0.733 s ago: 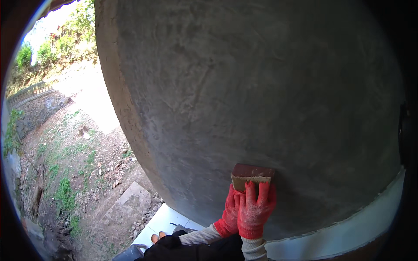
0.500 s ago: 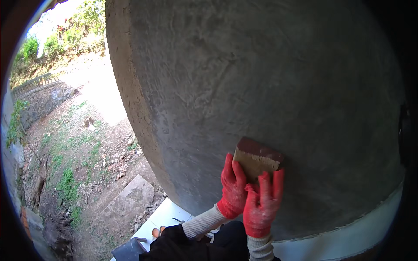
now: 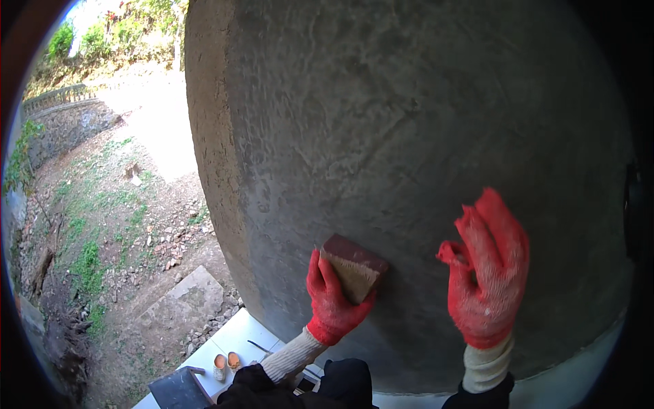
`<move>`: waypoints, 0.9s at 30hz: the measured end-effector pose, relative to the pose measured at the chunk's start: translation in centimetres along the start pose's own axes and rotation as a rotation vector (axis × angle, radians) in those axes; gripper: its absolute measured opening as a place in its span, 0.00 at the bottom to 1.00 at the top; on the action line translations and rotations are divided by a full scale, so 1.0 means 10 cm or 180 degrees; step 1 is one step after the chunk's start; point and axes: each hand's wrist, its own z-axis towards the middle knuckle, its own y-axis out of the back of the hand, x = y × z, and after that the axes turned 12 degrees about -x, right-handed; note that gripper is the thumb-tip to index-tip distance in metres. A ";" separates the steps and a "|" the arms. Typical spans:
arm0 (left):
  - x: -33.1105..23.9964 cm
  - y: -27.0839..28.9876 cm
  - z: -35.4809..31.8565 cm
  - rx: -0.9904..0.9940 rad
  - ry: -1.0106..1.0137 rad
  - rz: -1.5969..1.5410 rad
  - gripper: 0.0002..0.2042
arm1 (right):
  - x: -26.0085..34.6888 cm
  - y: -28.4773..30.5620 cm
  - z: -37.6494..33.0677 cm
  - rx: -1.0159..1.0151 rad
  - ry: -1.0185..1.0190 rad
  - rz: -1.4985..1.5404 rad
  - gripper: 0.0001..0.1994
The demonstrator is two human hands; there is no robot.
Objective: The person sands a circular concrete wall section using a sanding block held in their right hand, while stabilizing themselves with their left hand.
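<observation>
My left hand [image 3: 335,303], in a red knit glove, grips a dark-red and tan block [image 3: 355,269] that looks like a sanding block. The block lies against the grey plastered wall [image 3: 381,150], its dark-red edge facing up; my palm is hidden beneath it. Apart from the block, on the right, my right hand [image 3: 489,279] is raised in front of the wall. It wears a matching glove, its fingers are spread and slightly bent, and nothing shows in it.
A bare, rougher wall edge [image 3: 210,136] runs up at the left. Below it are white tiles [image 3: 238,334] with a pair of shoes [image 3: 227,362], a thin dark tool [image 3: 259,346] and a dark box-like object [image 3: 178,388]. Outside lies stony ground [image 3: 116,252].
My right hand has let go of the block and moved right. My left hand has carried the block a little left and down along the wall.
</observation>
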 end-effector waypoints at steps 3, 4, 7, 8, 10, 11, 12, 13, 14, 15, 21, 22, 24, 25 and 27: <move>-0.20 -0.02 0.64 0.0013 -0.0207 0.0025 0.63 | -0.02 -0.11 0.62 0.0225 0.0739 -0.0068 0.21; -0.18 0.06 0.81 -0.0040 -0.0204 0.0156 0.63 | 0.01 -0.27 0.77 0.0256 0.0976 0.0209 0.23; -0.17 0.05 0.93 -0.0144 -0.0227 0.0160 0.63 | 0.02 -0.52 1.09 0.0503 0.1257 0.0516 0.22; -0.13 0.03 0.76 -0.0212 -0.0354 0.0065 0.63 | -0.03 -0.57 1.13 0.0504 0.1287 0.0491 0.22; 0.02 0.06 0.34 -0.0297 -0.0491 0.0006 0.63 | -0.10 -0.67 1.14 0.0406 0.1559 -0.0009 0.21; 0.20 0.12 0.09 -0.0050 -0.0487 -0.0002 0.63 | -0.11 -0.71 1.12 0.0397 0.1578 0.0020 0.21; 0.37 0.11 -0.05 0.0194 -0.0477 -0.0044 0.63 | -0.15 -0.74 1.08 0.0493 0.1672 -0.0199 0.21; 0.56 0.14 -0.08 0.0164 -0.0461 -0.0006 0.63 | -0.18 -0.78 1.05 0.0574 0.1763 -0.0376 0.20; 0.75 0.19 -0.09 -0.0003 -0.0338 0.0075 0.59 | -0.19 -0.80 1.06 0.0567 0.1784 -0.0341 0.20; 0.78 0.22 -0.05 -0.0143 -0.0202 0.0132 0.54 | -0.21 -0.81 1.07 0.0555 0.1808 -0.0401 0.20; 0.31 0.15 1.29 -0.0530 -0.0096 0.0236 0.55 | -0.26 -0.90 1.02 0.0419 0.1839 -0.0507 0.21; 0.27 0.12 1.34 -0.0497 -0.0089 0.0269 0.55 | -0.27 -0.90 1.02 0.0352 0.1888 -0.0558 0.21; 0.24 0.09 1.37 -0.0448 -0.0196 0.0120 0.55 | -0.22 -0.85 1.05 0.0438 0.1906 -0.0642 0.21; 0.31 0.10 1.26 -0.0425 -0.0195 0.0162 0.55 | -0.22 -0.84 1.05 0.0502 0.1956 -0.0750 0.21; 0.65 0.20 0.79 -0.0173 -0.0346 0.0306 0.57 | -0.21 -0.84 1.07 0.0406 0.1961 -0.0701 0.21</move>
